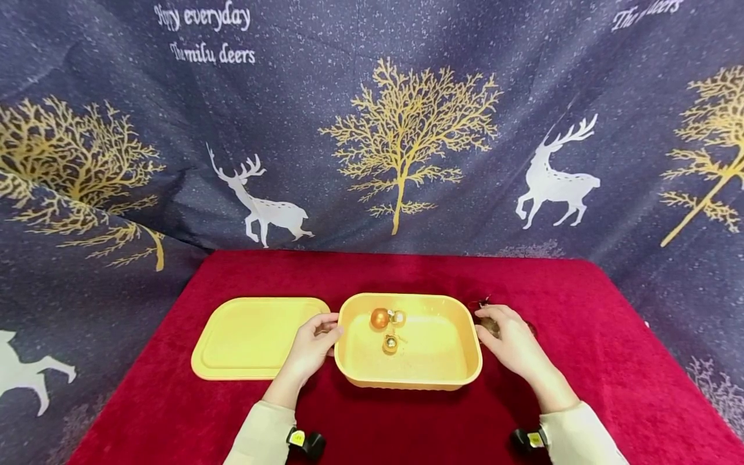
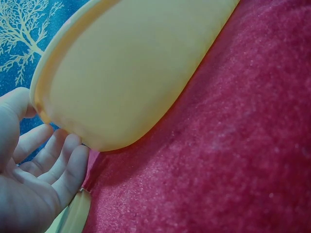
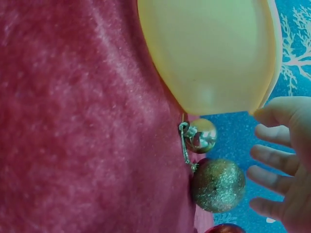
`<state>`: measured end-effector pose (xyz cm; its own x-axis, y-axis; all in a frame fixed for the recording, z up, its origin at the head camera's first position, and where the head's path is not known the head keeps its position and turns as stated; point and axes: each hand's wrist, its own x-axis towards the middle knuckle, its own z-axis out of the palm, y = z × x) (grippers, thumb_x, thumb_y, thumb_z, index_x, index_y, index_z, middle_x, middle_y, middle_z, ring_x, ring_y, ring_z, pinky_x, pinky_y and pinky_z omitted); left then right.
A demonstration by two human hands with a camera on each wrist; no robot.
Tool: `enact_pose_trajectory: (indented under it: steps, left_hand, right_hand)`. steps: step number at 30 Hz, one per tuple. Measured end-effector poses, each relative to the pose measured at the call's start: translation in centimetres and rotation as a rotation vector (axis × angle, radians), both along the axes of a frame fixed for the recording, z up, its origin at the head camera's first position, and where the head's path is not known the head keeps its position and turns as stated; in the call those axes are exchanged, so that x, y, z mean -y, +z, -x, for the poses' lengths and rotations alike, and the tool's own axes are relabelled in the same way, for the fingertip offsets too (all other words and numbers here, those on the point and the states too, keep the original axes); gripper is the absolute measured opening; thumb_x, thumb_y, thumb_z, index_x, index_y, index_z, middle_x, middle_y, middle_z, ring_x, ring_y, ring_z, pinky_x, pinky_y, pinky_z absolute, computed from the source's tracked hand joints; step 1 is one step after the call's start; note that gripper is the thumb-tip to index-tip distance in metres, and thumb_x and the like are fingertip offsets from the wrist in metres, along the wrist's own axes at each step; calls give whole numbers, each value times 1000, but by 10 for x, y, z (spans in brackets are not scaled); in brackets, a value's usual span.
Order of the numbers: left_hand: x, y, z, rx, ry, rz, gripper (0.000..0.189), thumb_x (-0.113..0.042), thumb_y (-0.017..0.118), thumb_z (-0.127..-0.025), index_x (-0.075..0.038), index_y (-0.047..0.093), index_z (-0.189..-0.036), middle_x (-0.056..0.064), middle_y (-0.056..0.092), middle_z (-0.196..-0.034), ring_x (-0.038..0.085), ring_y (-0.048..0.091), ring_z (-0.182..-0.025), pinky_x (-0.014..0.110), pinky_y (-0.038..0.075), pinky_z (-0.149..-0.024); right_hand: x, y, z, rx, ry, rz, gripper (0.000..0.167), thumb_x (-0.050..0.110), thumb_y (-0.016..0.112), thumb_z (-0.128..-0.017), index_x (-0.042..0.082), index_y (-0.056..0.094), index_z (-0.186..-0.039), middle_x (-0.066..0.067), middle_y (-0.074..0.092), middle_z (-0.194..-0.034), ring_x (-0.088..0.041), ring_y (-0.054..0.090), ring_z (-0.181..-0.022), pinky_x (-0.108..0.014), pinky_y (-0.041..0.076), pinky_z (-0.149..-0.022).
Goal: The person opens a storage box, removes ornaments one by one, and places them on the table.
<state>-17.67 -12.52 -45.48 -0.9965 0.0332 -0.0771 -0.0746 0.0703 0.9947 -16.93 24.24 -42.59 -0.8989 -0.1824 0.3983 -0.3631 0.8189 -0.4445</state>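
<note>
A yellow plastic box [image 1: 418, 371] stands between the two hands, its open top facing up. Inside lie an orange bauble [image 1: 380, 318] and two gold baubles [image 1: 391, 343]. At the box's left end, my left hand [image 1: 310, 345] touches the rim and outer wall with thumb and fingertips, as the left wrist view shows. At the other end my right hand [image 1: 513, 339] has its thumb right at the rim, with the other fingers spread apart. Beside that hand are a shiny gold bauble [image 3: 202, 136], a glittery gold bauble [image 3: 218, 187] and a partly cut-off red bauble [image 3: 226, 229].
The yellow lid [image 1: 256, 336] lies flat left of the box, close by the left hand. Red cloth [image 1: 372, 429] covers the table. Behind it hangs a dark blue curtain [image 1: 349, 194] printed with deer and trees.
</note>
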Motion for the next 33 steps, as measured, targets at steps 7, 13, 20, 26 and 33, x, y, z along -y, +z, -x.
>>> enact_pose_trajectory:
  steps: [7, 13, 20, 26, 33]
  left_hand:
    - [1, -2, 1, -10, 1, -2, 33, -6, 63, -88, 1, 58, -121, 12, 59, -99, 15, 61, -75, 26, 53, -59]
    - [1, -2, 0, -1, -1, -15, 35, -6, 62, -89, 1, 57, -122, 13, 58, -101, 16, 62, -78, 26, 53, -61]
    - [1, -2, 0, -8, -3, -5, 35, -7, 62, -89, 1, 57, -122, 14, 58, -102, 16, 61, -78, 26, 54, -61]
    - [1, -2, 1, -19, -1, 7, 33, -6, 61, -89, 2, 58, -121, 14, 59, -101, 15, 61, -77, 26, 53, -59]
    - [1, -1, 1, -21, -7, 18, 34, -8, 62, -89, 2, 57, -121, 13, 59, -102, 14, 60, -78, 25, 53, -59]
  right_hand:
    - [8, 7, -1, -40, -1, 60, 23, 10, 70, -83, 3, 66, -105, -11, 64, -105, -20, 64, -81, -34, 54, -71]
    - [17, 10, 1, -124, 22, 82, 22, 5, 71, -80, 3, 68, -102, -10, 65, -102, -23, 63, -88, -14, 46, -78]
    - [26, 15, 3, -163, 52, 103, 20, 6, 71, -80, 3, 68, -99, -9, 67, -98, -22, 62, -81, -19, 47, -70]
    - [35, 18, 4, -156, 72, 96, 20, 7, 71, -81, 2, 68, -100, -9, 67, -99, -22, 62, -88, -21, 47, -75]
    - [47, 21, 4, -77, 90, 67, 24, 15, 70, -83, 6, 67, -105, -8, 67, -106, -24, 63, -102, -41, 51, -82]
